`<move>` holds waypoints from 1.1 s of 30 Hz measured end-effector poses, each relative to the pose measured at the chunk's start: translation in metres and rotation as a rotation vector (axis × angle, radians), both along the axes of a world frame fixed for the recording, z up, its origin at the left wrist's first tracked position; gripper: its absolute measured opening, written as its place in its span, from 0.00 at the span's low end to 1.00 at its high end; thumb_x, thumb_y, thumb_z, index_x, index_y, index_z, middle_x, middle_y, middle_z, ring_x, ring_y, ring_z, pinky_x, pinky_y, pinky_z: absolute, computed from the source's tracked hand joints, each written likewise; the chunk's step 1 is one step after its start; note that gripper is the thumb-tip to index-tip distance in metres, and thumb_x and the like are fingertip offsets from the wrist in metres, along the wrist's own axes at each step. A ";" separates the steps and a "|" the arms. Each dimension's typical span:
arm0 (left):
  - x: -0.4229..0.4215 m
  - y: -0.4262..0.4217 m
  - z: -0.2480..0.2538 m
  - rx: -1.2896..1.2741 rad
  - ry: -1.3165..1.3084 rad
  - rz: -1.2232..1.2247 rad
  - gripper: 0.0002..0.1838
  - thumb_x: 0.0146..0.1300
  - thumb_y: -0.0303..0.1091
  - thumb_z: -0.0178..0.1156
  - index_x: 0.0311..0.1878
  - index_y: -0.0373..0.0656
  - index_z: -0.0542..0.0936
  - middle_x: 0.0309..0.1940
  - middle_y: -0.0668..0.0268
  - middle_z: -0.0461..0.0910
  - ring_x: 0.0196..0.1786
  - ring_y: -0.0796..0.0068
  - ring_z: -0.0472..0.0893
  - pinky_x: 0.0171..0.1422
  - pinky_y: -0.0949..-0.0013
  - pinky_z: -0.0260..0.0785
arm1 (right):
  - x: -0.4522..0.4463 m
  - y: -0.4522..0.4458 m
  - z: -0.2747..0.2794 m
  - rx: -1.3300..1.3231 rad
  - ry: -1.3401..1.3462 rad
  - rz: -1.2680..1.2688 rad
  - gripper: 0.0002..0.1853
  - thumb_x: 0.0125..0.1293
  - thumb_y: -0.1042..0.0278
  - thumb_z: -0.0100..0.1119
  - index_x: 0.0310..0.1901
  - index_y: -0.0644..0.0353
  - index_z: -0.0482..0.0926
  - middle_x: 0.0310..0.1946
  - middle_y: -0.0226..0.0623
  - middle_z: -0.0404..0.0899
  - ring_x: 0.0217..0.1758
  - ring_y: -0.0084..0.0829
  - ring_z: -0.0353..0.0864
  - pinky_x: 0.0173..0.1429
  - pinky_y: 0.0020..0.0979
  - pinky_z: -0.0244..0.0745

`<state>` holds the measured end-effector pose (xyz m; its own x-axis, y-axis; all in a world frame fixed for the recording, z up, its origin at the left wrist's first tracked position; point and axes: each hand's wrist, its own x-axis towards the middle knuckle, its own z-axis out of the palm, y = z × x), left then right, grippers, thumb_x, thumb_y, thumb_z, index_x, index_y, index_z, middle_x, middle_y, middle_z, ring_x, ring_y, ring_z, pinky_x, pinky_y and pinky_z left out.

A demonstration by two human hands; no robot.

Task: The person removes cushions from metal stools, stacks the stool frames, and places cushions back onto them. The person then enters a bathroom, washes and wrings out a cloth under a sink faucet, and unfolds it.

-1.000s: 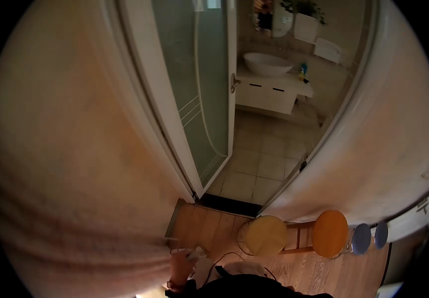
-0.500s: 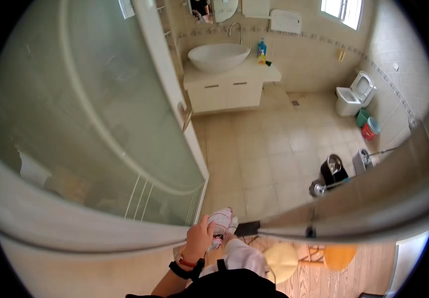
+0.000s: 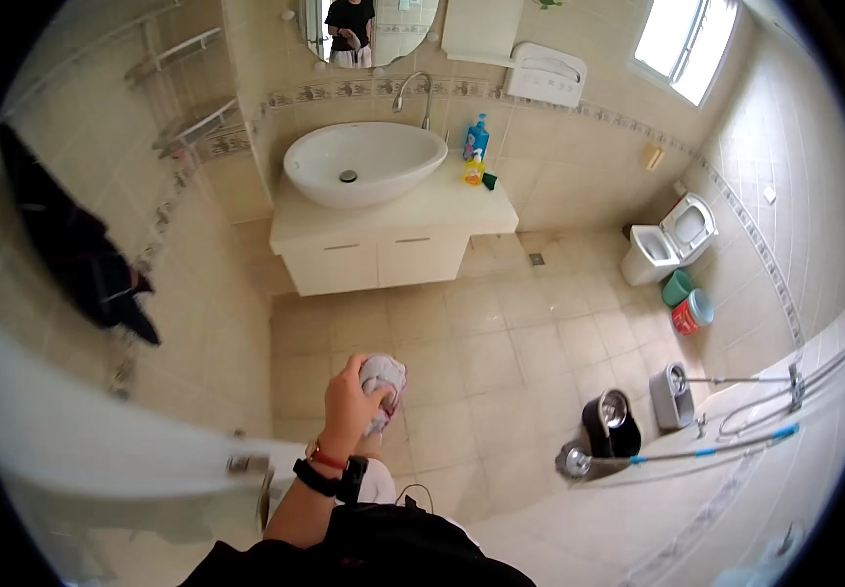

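My left hand (image 3: pixel 346 406) is in front of my body, low in the picture, with its fingers closed on a bunched whitish cloth (image 3: pixel 383 377) that has reddish lines. A dark watch and a red band circle that wrist. The cloth hangs above the tiled floor (image 3: pixel 462 391), touching nothing else that I can see. No part of my right hand shows.
Ahead stands a vanity (image 3: pixel 374 264) with a white basin (image 3: pixel 364 186), a blue bottle (image 3: pixel 476 137) and a yellow bottle (image 3: pixel 473 173). At right are a toilet (image 3: pixel 652 254), buckets (image 3: pixel 693 311) and a black mop bucket (image 3: pixel 610 430) beside a mop handle (image 3: pixel 696 452). Dark clothing (image 3: pixel 70 235) hangs left.
The view has moved forward past the frosted glass door into the bathroom, so the basin looks nearer. My left hand still holds the cloth, now farther left and higher in view.
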<state>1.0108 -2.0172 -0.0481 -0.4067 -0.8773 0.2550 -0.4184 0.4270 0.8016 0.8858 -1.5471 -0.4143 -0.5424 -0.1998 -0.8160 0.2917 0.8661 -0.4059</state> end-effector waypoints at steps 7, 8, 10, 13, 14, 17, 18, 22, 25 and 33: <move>-0.151 -0.250 -0.032 -0.049 0.024 -0.001 0.16 0.50 0.39 0.63 0.38 0.39 0.74 0.26 0.52 0.77 0.30 0.51 0.77 0.29 0.63 0.69 | -0.138 -0.211 -0.038 -0.034 0.268 -0.242 0.13 0.52 0.63 0.48 0.21 0.64 0.75 0.16 0.41 0.75 0.22 0.33 0.75 0.29 0.35 0.69; -0.165 -0.277 -0.029 -0.022 0.011 -0.004 0.16 0.50 0.39 0.63 0.38 0.39 0.74 0.26 0.52 0.77 0.30 0.51 0.77 0.29 0.63 0.69 | -0.182 -0.283 0.003 -0.212 0.405 -0.143 0.13 0.53 0.62 0.48 0.21 0.64 0.74 0.16 0.40 0.74 0.20 0.32 0.73 0.29 0.34 0.68; -0.186 -0.326 -0.018 0.007 0.019 0.046 0.15 0.52 0.37 0.61 0.38 0.38 0.73 0.28 0.51 0.77 0.31 0.51 0.77 0.30 0.63 0.69 | -0.259 -0.437 0.089 -0.245 0.671 0.110 0.12 0.58 0.67 0.51 0.23 0.65 0.75 0.16 0.35 0.75 0.20 0.25 0.74 0.27 0.27 0.68; -0.219 -0.397 -0.010 -0.002 0.107 0.062 0.12 0.54 0.32 0.59 0.39 0.36 0.73 0.27 0.51 0.77 0.30 0.54 0.78 0.31 0.67 0.69 | -0.357 -0.628 0.141 -0.553 0.671 0.035 0.10 0.58 0.66 0.54 0.35 0.66 0.75 0.23 0.35 0.77 0.26 0.23 0.76 0.32 0.24 0.70; -0.229 -0.420 -0.016 -0.045 0.134 0.098 0.11 0.55 0.30 0.59 0.39 0.35 0.72 0.26 0.51 0.77 0.29 0.55 0.78 0.32 0.68 0.68 | -0.386 -0.686 0.143 -0.644 0.657 0.043 0.10 0.58 0.68 0.54 0.36 0.67 0.75 0.24 0.36 0.78 0.29 0.23 0.77 0.34 0.23 0.72; -0.262 -0.481 -0.025 -0.089 0.142 0.249 0.10 0.56 0.30 0.58 0.37 0.34 0.72 0.26 0.59 0.76 0.28 0.68 0.76 0.33 0.72 0.67 | -0.450 -0.863 0.153 -0.804 0.658 0.190 0.10 0.58 0.67 0.52 0.37 0.63 0.77 0.29 0.40 0.79 0.33 0.31 0.78 0.38 0.28 0.71; -0.275 -0.494 -0.027 -0.047 0.165 0.342 0.10 0.57 0.30 0.58 0.37 0.34 0.71 0.25 0.62 0.76 0.27 0.72 0.75 0.34 0.73 0.67 | -0.466 -0.918 0.161 -0.892 0.667 0.233 0.09 0.58 0.68 0.52 0.37 0.63 0.77 0.31 0.42 0.78 0.34 0.32 0.78 0.39 0.29 0.71; -0.318 -0.550 -0.034 -0.054 0.091 0.605 0.12 0.59 0.31 0.56 0.41 0.33 0.69 0.31 0.61 0.74 0.35 0.74 0.72 0.41 0.71 0.66 | -0.547 -1.117 0.145 -0.968 0.855 0.461 0.10 0.54 0.76 0.46 0.36 0.64 0.77 0.33 0.49 0.77 0.38 0.46 0.76 0.43 0.37 0.71; -0.336 -0.571 -0.031 -0.050 0.053 0.868 0.17 0.60 0.33 0.54 0.48 0.33 0.65 0.42 0.57 0.70 0.44 0.70 0.70 0.49 0.69 0.63 | -0.594 -1.214 0.147 -0.832 0.740 0.648 0.14 0.50 0.79 0.45 0.38 0.61 0.77 0.37 0.48 0.76 0.42 0.46 0.75 0.45 0.38 0.70; -0.357 -0.605 -0.028 0.122 0.098 1.140 0.24 0.60 0.32 0.53 0.56 0.33 0.57 0.50 0.55 0.64 0.53 0.65 0.65 0.59 0.67 0.56 | -0.672 -1.302 0.126 0.162 1.178 1.725 0.28 0.56 0.66 0.38 0.60 0.64 0.59 0.66 0.40 0.51 0.71 0.31 0.43 0.69 0.46 0.36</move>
